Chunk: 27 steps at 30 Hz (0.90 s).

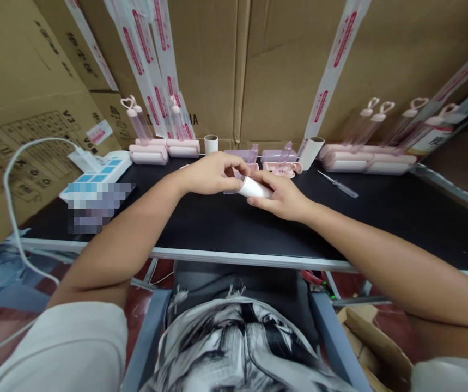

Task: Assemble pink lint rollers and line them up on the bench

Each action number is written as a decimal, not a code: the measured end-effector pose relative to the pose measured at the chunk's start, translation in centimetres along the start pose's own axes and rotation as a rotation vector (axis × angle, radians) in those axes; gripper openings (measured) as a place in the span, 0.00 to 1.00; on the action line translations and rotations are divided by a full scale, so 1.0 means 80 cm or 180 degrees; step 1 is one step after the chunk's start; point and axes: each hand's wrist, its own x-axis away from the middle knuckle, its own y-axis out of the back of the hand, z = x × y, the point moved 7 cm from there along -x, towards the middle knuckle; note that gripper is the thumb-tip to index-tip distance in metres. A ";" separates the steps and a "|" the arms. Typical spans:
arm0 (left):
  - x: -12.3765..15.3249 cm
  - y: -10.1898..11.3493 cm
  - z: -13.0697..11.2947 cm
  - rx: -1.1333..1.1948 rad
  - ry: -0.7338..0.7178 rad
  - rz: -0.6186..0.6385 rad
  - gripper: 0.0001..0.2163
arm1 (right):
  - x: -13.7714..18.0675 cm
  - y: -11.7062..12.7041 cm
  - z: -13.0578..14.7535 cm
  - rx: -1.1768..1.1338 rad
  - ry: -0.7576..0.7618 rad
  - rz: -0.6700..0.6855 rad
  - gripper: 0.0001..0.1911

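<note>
A white paper roll (256, 188), like a lint roller refill, is held tilted just above the black table. My right hand (283, 195) wraps around its right part, thumb underneath and fingers over the top. My left hand (216, 173) is closed at the roll's left end, thumb and fingers pinched together. Between those fingertips and the roll shows a pinkish see-through bit, too hidden to name. Just behind my hands lie pink plastic lint roller parts (281, 167) with translucent lilac pieces. One white roll (311, 153) stands tilted to their right, another (211, 144) upright to their left.
Pink lint rollers with heart-shaped handle ends stand at the back left (147, 152) and back right (348, 159). A screwdriver (339, 184) lies on the right. The power strip (98, 173) with a white cable is at left. Cardboard boxes (205, 65) wall the back.
</note>
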 end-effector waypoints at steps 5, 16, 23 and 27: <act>-0.001 -0.003 0.022 0.0324 0.0364 0.0207 0.18 | 0.001 -0.001 0.001 -0.0075 0.0018 0.0013 0.31; -0.003 -0.010 0.029 0.0562 0.0358 0.0267 0.16 | 0.001 -0.004 -0.003 -0.0155 0.0013 0.0143 0.29; -0.004 -0.005 0.023 0.0619 0.0203 0.0089 0.16 | 0.001 -0.010 -0.019 -0.0805 -0.0134 0.0290 0.29; 0.000 0.004 0.032 0.0656 0.0531 0.0142 0.15 | 0.003 -0.008 -0.033 -0.1903 -0.0446 0.0867 0.30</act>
